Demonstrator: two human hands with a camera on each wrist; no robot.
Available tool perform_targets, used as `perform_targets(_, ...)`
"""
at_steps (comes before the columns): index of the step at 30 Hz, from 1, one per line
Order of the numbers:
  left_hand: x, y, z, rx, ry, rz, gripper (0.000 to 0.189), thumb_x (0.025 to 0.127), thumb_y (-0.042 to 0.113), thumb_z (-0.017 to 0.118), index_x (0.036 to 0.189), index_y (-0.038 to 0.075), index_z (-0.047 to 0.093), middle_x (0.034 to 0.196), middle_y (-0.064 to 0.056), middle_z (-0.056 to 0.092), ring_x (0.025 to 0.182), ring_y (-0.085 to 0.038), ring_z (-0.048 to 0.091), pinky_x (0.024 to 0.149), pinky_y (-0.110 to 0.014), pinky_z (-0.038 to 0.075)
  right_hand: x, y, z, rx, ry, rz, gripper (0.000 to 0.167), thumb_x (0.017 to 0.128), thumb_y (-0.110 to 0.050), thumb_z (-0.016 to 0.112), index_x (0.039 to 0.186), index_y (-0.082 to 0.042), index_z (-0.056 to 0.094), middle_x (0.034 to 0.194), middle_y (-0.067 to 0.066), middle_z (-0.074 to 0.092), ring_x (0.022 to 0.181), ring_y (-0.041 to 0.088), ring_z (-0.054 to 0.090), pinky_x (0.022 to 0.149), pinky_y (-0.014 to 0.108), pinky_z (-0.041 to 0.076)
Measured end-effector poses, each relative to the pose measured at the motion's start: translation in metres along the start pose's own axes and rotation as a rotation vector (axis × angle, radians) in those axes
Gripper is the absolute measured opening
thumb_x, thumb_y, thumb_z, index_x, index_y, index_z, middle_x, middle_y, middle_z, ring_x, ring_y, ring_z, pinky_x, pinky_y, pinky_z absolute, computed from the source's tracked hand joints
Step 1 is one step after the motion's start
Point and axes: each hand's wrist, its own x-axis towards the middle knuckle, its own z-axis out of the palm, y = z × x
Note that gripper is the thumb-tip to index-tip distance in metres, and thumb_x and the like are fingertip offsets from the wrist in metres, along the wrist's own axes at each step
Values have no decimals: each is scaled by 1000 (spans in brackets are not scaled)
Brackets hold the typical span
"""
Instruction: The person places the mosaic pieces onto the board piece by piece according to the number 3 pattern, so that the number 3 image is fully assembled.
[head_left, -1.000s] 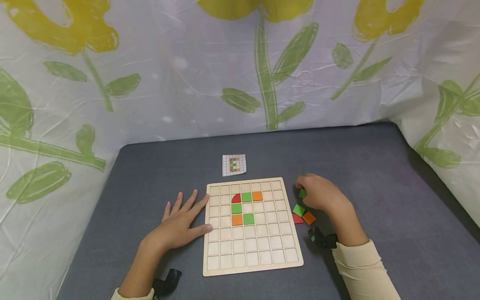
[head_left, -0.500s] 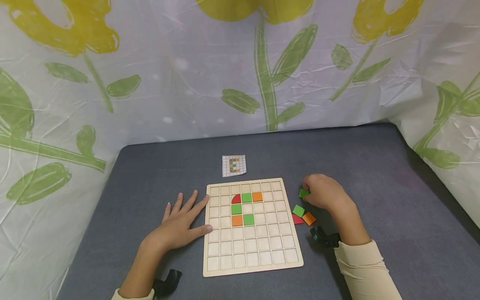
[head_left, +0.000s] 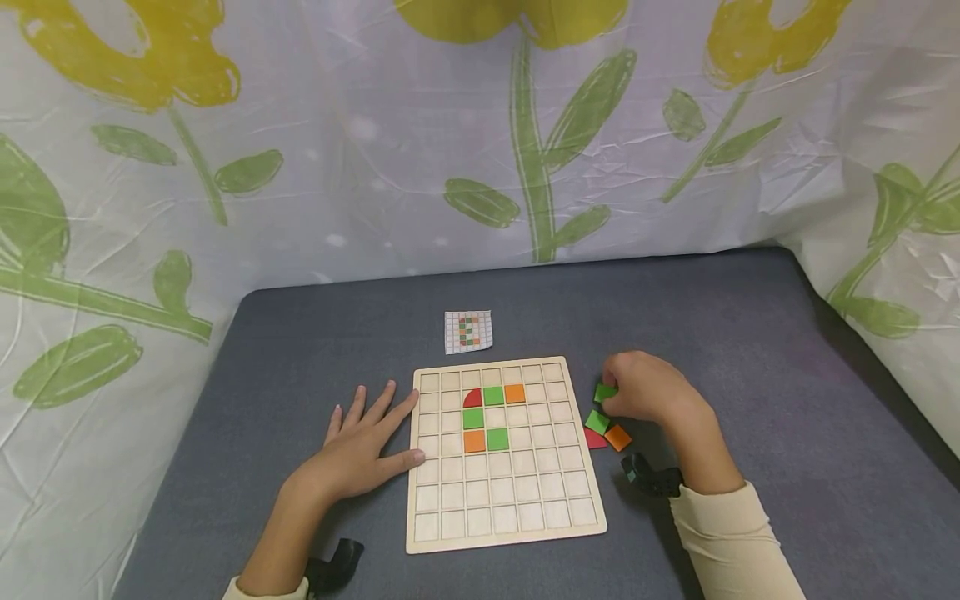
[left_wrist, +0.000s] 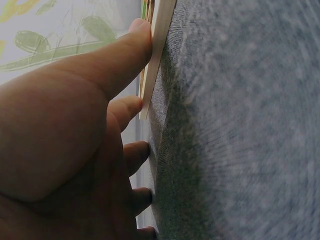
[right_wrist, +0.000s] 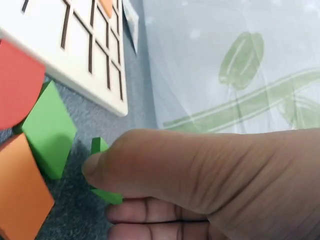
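Observation:
A pale wooden grid board (head_left: pixel 517 492) lies on the dark cloth, with red, green and orange tiles set in several of its cells. My left hand (head_left: pixel 356 454) is spread flat at its left side, thumb and forefinger touching the board's edge; the left wrist view shows this contact too. Off the board's right edge, my right hand (head_left: pixel 647 387) pinches a green square tile (head_left: pixel 604 392) between thumb and fingers. The right wrist view shows the thumb (right_wrist: pixel 107 165) across that tile, partly covering it. Close by lie another green tile (head_left: pixel 597 422), an orange tile (head_left: pixel 618 437) and a red piece (head_left: pixel 596 438).
Behind the board lies a small paper card (head_left: pixel 468 332) printed with a grid and coloured squares. The dark grey cloth (head_left: pixel 720 333) covers the table. A white curtain (head_left: pixel 360 167) with yellow flowers hangs behind and at the sides. Both wrists wear black cameras.
My right hand shifted slightly right, then a little nearer, and the green tile it pinches moved with it. The left hand and the board stayed still.

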Motion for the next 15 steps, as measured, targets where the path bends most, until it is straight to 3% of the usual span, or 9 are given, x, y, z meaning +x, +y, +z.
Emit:
perform_targets(6,0,0,0,3,1,-6,85,91,63,62,159,22,32,164,-18,18,147,-52,0,109,-74,0,-2,-12,-2,30,-35,-15,21,68,-2,66,65,-13,48,62,-4,36,55,12,32,52,28,23)
perform_targets(15,0,1,0,1,0,-8,85,91,61,63,159,21,33,164,-19,19,147,-53,1,109,-74,0,-1,-33,5,38,-86,-36,26,69,-2,69,64,-13,46,60,-5,34,54,11,32,51,27,23)
